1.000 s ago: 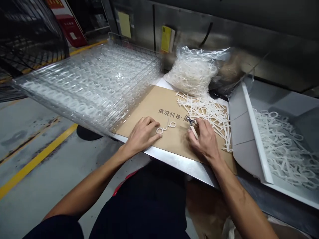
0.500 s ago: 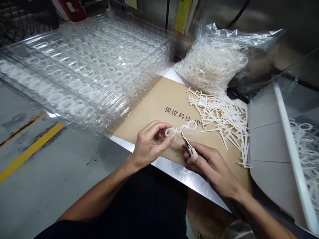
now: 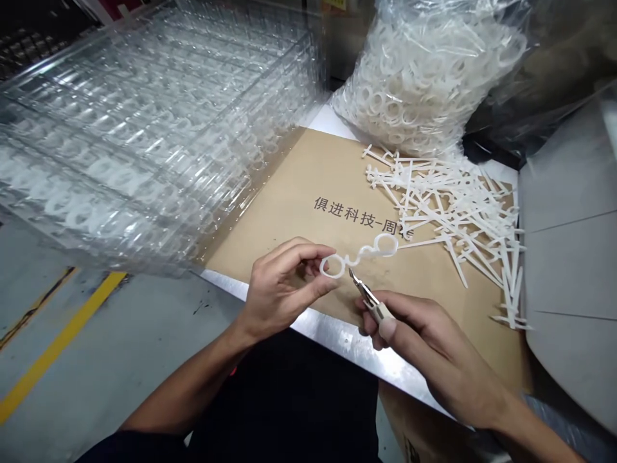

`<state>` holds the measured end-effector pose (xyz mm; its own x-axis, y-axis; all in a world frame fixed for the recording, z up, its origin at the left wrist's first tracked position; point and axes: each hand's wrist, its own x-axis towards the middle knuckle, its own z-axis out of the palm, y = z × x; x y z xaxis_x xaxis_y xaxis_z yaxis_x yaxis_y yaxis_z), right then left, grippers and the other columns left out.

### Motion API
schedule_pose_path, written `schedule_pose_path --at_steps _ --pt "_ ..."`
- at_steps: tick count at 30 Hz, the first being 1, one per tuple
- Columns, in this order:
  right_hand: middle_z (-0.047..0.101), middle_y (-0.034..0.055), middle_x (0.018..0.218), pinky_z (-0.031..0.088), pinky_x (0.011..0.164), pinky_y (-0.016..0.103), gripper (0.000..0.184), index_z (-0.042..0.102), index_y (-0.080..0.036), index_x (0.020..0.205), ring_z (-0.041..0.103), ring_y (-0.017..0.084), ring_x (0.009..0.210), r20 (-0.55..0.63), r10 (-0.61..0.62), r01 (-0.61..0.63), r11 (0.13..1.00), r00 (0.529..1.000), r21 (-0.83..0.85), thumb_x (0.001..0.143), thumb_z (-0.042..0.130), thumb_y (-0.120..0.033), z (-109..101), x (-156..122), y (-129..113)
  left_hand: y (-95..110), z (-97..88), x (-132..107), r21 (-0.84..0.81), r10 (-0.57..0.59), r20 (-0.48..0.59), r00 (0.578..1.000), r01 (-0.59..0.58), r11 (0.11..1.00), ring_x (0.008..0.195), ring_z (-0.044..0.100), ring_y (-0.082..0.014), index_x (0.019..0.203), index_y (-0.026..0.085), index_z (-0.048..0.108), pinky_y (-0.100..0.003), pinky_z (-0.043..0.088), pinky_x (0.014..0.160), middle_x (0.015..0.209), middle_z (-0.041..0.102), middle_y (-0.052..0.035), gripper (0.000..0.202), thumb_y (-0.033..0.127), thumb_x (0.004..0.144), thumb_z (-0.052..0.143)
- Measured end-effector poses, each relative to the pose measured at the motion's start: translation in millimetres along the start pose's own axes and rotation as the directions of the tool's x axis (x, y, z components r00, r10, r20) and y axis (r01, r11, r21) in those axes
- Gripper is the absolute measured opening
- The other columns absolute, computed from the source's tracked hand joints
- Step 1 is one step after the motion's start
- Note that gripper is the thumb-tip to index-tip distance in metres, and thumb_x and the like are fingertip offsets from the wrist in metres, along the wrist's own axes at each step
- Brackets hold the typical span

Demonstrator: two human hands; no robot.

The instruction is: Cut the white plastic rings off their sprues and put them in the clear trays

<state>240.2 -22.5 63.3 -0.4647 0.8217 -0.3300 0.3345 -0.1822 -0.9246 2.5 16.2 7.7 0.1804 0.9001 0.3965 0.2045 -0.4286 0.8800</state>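
My left hand [image 3: 284, 283] pinches one end of a white plastic piece with two rings [image 3: 359, 254], held just above a brown cardboard sheet [image 3: 308, 206]. My right hand [image 3: 424, 350] grips small cutters [image 3: 367, 297], whose metal tip points up at the near ring and sits just below the piece. Both hands hover over the table's metal front edge [image 3: 337, 337].
A heap of white plastic sprue sticks [image 3: 448, 212] lies on the cardboard to the right. Behind it is a clear bag of white rings [image 3: 424, 77]. Stacked clear plastic trays [image 3: 144, 128] fill the left. A grey bin wall [image 3: 569, 244] stands at the right.
My left hand has lifted the two-ring piece off the cardboard. My right hand with the cutters has left the sprue heap and come under the piece. The camera has moved closer.
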Motion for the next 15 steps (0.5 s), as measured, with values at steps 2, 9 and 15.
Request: schedule_pose_path --at_steps 2,9,15 --pt "0.061 0.0019 0.084 0.045 0.066 0.032 0.026 0.065 -0.023 0.097 0.054 0.018 0.074 -0.005 0.004 -0.004 1.000 1.000 -0.005 0.107 0.049 -0.041 1.1 0.0 -0.6 0.3 -0.2 -0.2 0.017 0.009 0.008 1.000 -0.009 1.000 0.079 0.068 -0.0148 0.115 0.022 0.074 -0.027 0.057 0.070 0.093 0.071 -0.0048 0.031 0.021 0.085 0.083" --pt "0.060 0.0028 0.083 0.045 0.065 0.031 0.027 0.066 -0.022 0.094 0.053 0.018 0.074 -0.016 0.004 -0.004 1.000 1.000 -0.001 0.106 0.048 -0.039 4.1 1.3 0.5 2.8 -0.3 2.3 0.061 0.083 0.026 0.996 -0.085 0.995 0.082 0.069 -0.0151 0.115 0.021 0.072 -0.026 0.057 0.069 0.093 0.072 -0.0053 0.029 0.020 0.088 0.081" --pt "0.058 0.0015 0.081 0.044 0.063 0.030 0.028 0.065 -0.022 0.092 0.051 0.017 0.072 -0.022 0.017 -0.017 1.000 1.000 0.007 0.107 0.048 -0.039 5.4 0.9 3.3 3.5 -0.2 3.3 0.082 0.100 0.029 0.995 -0.102 0.991 0.081 0.068 -0.0149 0.116 0.021 0.072 -0.026 0.057 0.069 0.092 0.072 -0.0047 0.029 0.020 0.088 0.080"
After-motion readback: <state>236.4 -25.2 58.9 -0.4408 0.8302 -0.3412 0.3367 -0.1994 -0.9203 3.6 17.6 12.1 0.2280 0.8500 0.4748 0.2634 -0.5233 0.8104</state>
